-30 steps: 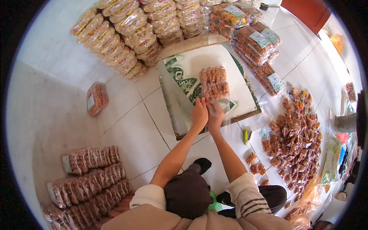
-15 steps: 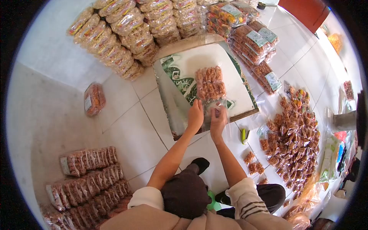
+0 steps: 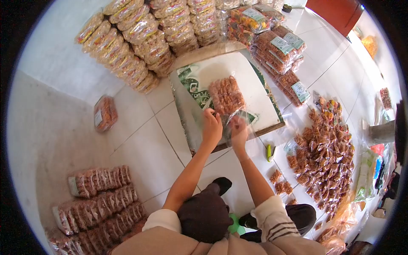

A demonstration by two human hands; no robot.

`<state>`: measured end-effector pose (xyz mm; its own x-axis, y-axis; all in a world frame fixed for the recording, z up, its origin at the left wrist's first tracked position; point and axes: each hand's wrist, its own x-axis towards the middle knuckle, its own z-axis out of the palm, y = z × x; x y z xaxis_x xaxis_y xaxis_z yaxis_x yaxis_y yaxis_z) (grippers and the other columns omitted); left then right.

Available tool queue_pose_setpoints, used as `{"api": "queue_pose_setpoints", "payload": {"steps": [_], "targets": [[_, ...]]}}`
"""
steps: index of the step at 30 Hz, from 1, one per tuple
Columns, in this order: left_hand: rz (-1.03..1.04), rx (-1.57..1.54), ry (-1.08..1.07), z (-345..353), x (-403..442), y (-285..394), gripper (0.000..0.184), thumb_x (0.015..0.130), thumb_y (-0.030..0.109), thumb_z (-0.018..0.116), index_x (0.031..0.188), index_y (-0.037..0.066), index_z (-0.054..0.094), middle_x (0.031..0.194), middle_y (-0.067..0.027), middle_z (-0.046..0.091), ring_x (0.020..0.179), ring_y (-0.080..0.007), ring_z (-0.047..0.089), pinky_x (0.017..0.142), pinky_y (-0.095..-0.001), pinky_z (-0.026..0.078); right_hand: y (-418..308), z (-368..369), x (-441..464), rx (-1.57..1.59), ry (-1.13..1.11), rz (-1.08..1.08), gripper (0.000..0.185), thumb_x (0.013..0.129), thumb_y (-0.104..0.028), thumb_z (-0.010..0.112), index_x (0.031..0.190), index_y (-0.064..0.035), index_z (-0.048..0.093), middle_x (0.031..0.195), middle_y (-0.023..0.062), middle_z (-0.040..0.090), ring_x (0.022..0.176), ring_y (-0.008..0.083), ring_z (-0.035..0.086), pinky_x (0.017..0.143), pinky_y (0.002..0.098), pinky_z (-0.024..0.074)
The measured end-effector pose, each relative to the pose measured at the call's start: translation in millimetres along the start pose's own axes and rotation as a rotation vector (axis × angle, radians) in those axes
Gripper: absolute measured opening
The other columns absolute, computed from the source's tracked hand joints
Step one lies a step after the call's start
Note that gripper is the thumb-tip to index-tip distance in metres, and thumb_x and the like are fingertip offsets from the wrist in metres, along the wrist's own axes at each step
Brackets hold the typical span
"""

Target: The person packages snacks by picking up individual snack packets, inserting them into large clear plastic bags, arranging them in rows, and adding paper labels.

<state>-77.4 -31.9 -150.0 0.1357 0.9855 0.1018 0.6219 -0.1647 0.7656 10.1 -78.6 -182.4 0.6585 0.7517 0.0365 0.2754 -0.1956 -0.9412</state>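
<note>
A clear plastic bag [image 3: 227,94] filled with brown snack pieces lies slightly tilted on a low board [image 3: 255,102] with a green and white printed surface. At the bag's lower left corner, my left hand [image 3: 212,124] has its fingers closed on the plastic. My right hand [image 3: 239,127] pinches the loose, see-through open end just below the snacks, its fingers partly seen through the film. Both hands are over the near edge of the board, a short gap apart.
Stacked bags of pale snacks [image 3: 123,46] stand behind the board. Labelled brown packs [image 3: 280,49] are at the back right, a heap of small packets [image 3: 325,157] at the right. A green stapler [image 3: 270,153] lies near the board; more packs [image 3: 97,208] fill the lower left.
My hands have moved apart from their earlier position together at the bag's end. The bag has shifted slightly left and turned a little.
</note>
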Motion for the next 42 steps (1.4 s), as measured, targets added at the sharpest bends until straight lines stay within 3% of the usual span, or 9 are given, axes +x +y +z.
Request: {"api": "queue_pose_setpoints", "payload": {"steps": [2, 4, 8, 21, 27, 31, 33, 37, 42], "targets": [[0.108, -0.027, 0.222, -4, 6, 10, 0.019, 0.088, 0.015, 0.040, 0.104, 0.008, 0.048, 0.111, -0.0202, 0.049, 0.100, -0.0345, 0.048, 0.077, -0.0433, 0.038, 0, -15, -18, 0.049, -0.095, -0.109, 0.015, 0.079, -0.002, 0.053, 0.093, -0.0018, 0.059, 0.097, 0.0168, 0.054, 0.091, 0.0305, 0.053, 0.079, 0.0381, 0.0418], [0.475, 0.086, 0.044, -7, 25, 20, 0.026, 0.088, 0.019, 0.042, 0.112, 0.012, 0.049, 0.130, -0.0099, 0.035, 0.119, -0.0281, 0.033, 0.095, -0.0484, 0.026, 9, -23, -30, -0.020, -0.088, -0.227, 0.022, 0.078, 0.001, 0.051, 0.100, -0.0022, 0.057, 0.105, 0.0168, 0.051, 0.098, 0.0318, 0.050, 0.084, 0.0386, 0.0398], [0.678, 0.395, -0.036, 15, 41, 15, 0.040, 0.088, 0.029, 0.044, 0.126, 0.017, 0.043, 0.138, -0.0005, 0.028, 0.130, -0.0257, 0.017, 0.098, -0.0635, 0.004, 0, -22, -25, -0.156, -0.041, -0.449, 0.040, 0.077, 0.004, 0.046, 0.117, 0.0011, 0.044, 0.121, 0.0202, 0.043, 0.114, 0.0361, 0.039, 0.095, 0.0403, 0.0325], [0.767, 0.549, -0.083, 22, 43, 7, 0.044, 0.083, 0.024, 0.053, 0.125, 0.032, 0.043, 0.142, 0.0010, 0.020, 0.132, -0.0270, 0.012, 0.097, -0.0654, 0.008, 33, -60, -33, -0.611, -0.358, -0.708, 0.047, 0.076, -0.006, 0.048, 0.122, 0.0004, 0.040, 0.133, 0.0171, 0.030, 0.125, 0.0293, 0.027, 0.101, 0.0419, 0.0247], [0.678, 0.614, -0.054, 34, 39, 15, 0.048, 0.081, 0.020, 0.053, 0.126, 0.031, 0.041, 0.139, -0.0017, 0.026, 0.131, -0.0284, 0.014, 0.096, -0.0660, 0.006, 66, -165, -96, -0.746, -0.427, -0.600, 0.033, 0.074, -0.006, 0.049, 0.106, -0.0044, 0.056, 0.133, 0.0115, 0.032, 0.122, 0.0272, 0.031, 0.100, 0.0409, 0.0273], [0.579, 0.747, -0.061, 48, 4, 54, 0.048, 0.081, 0.021, 0.053, 0.126, 0.029, 0.041, 0.139, -0.0049, 0.026, 0.131, -0.0280, 0.013, 0.095, -0.0667, 0.006, 131, -244, -116, -0.796, -0.449, -0.159, 0.016, 0.075, -0.013, 0.052, 0.086, -0.0105, 0.063, 0.098, 0.0164, 0.059, 0.094, 0.0293, 0.056, 0.082, 0.0403, 0.0444], [0.649, 0.614, -0.287, 59, -19, 84, 0.048, 0.079, 0.025, 0.054, 0.125, 0.025, 0.042, 0.136, -0.0093, 0.030, 0.130, -0.0281, 0.017, 0.092, -0.0698, 0.009, 95, -270, -130, -0.833, -0.143, 0.138, 0.012, 0.077, -0.017, 0.053, 0.081, -0.0098, 0.062, 0.075, 0.0159, 0.062, 0.073, 0.0319, 0.061, 0.068, 0.0411, 0.0485], [0.724, 0.352, -1.084, 90, -58, 165, 0.042, 0.080, 0.030, 0.053, 0.120, 0.016, 0.047, 0.116, -0.0166, 0.051, 0.107, -0.0303, 0.048, 0.090, -0.0461, 0.036, 66, -319, -129, -0.715, 0.221, -0.203, 0.016, 0.077, -0.010, 0.052, 0.088, -0.0041, 0.062, 0.072, 0.0201, 0.059, 0.066, 0.0357, 0.058, 0.061, 0.0420, 0.0469], [1.044, 0.272, -1.143, 105, -151, 258, 0.036, 0.084, 0.025, 0.051, 0.117, 0.012, 0.049, 0.105, -0.0167, 0.057, 0.096, -0.0301, 0.055, 0.082, -0.0384, 0.042, 45, -377, -127, -0.293, 0.596, -0.035, 0.016, 0.078, -0.006, 0.050, 0.084, -0.0043, 0.065, 0.082, 0.0140, 0.060, 0.072, 0.0265, 0.058, 0.065, 0.0332, 0.0455]]}}
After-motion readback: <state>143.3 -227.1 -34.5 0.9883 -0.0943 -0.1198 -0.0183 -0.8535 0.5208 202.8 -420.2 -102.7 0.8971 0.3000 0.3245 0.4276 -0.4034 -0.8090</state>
